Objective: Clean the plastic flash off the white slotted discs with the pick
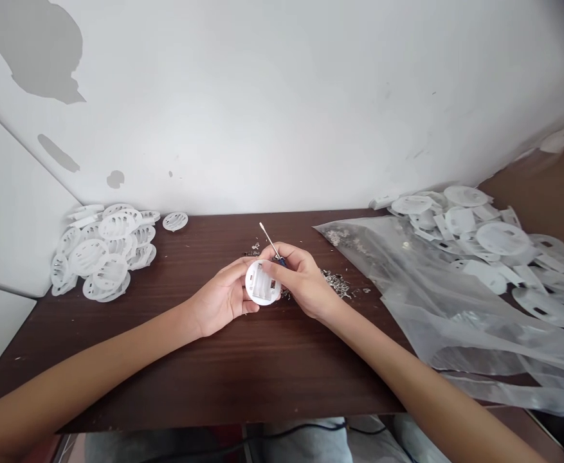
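My left hand (224,297) is closed round a round white plastic battery holder (262,283), held over the middle of the dark wooden table (262,366). My right hand (301,278) touches the holder with its thumb and grips a small screwdriver (271,244) whose metal tip points up and to the left. Small metal contacts (337,283) lie scattered on the table just behind and right of my hands.
A heap of white round parts (103,254) lies at the back left by the wall. A crumpled clear plastic bag (445,302) covers the right side. More white discs and flat pieces (484,241) are piled beyond it.
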Tool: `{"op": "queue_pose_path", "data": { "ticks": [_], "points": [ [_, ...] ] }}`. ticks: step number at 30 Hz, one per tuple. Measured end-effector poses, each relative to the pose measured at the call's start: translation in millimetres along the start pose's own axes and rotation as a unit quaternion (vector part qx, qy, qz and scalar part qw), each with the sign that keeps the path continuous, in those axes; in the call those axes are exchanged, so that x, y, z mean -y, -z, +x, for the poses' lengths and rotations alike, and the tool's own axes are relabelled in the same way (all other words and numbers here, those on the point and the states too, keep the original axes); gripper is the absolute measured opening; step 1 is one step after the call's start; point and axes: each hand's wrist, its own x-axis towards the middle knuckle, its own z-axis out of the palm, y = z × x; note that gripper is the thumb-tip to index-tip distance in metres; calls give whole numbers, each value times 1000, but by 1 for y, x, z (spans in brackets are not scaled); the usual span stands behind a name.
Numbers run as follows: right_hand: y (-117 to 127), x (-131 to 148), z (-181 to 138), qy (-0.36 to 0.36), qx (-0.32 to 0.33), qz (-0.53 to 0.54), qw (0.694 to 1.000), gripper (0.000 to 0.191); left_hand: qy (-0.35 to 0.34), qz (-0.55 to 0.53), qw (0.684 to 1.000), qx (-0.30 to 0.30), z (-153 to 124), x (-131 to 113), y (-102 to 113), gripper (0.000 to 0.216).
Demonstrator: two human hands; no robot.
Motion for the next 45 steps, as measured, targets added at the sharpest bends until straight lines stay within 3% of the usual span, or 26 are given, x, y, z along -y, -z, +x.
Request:
{"op": "queue_pose_path", "data": {
  "ticks": [7, 14, 19, 22, 25, 28, 34, 45],
  "points": [
    [-1, 7, 0, 41, 6, -22, 999, 26, -21, -7, 1000, -6, -6, -2, -8, 22],
    [2, 7, -2, 28, -18, -11, 999, 18, -12, -43, 999, -3, -7, -3, -8, 17],
    [9, 4, 3, 12, -75, 40, 996, 24, -24, -96, 994, -34, -1, -8, 1, 18],
    [8, 0, 4, 8, -79, 10, 997, 32, -78, -100, 990, -58, 9, -16, 16, 17],
    [4, -6, 0, 26, -43, -79, 996, 39, -179, -31, 981, -63, 19, -27, 35, 18],
    [-1, -8, -6, 48, -2, -177, 983, 39, -222, 91, 970, -43, 26, -35, 52, 32],
    [-4, -7, -9, 65, -3, -253, 965, 28, -231, 184, 955, -34, 29, -37, 61, 35],
    [-7, -7, -10, 80, -6, -265, 961, 27, -226, 225, 947, -31, 27, -35, 57, 38]
  ]
}}
